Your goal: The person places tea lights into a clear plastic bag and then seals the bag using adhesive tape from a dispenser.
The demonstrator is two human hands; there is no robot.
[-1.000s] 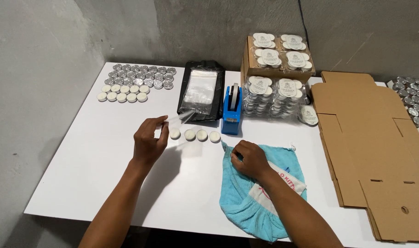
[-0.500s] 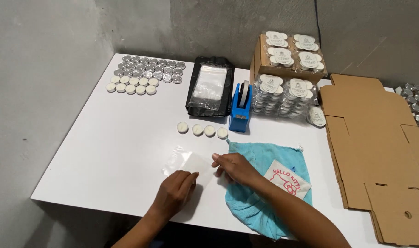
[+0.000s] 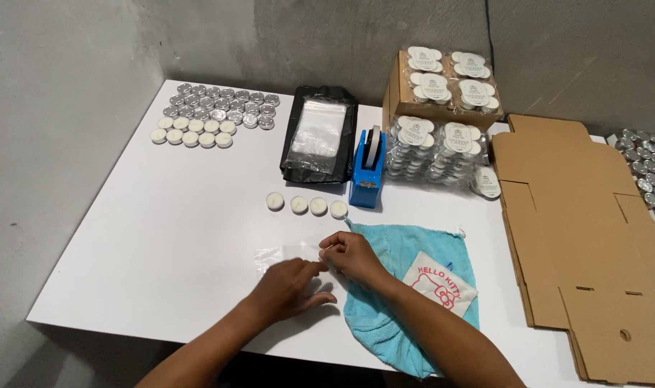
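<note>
On the white tabletop (image 3: 162, 237) a clear plastic bag (image 3: 284, 255) lies flat near the front edge — the left hand (image 3: 288, 287) rests spread on it, palm down. The right hand (image 3: 349, 255) pinches the bag's right edge, beside a blue cloth (image 3: 399, 287). Four small candles (image 3: 306, 205) sit in a row just behind — then a blue tape dispenser (image 3: 367, 172).

Silver tealight pile (image 3: 647, 169) cut by right edge; clear bag (image 3: 288, 259) part hidden under fingers (image 3: 320, 269) (both hands)
</note>
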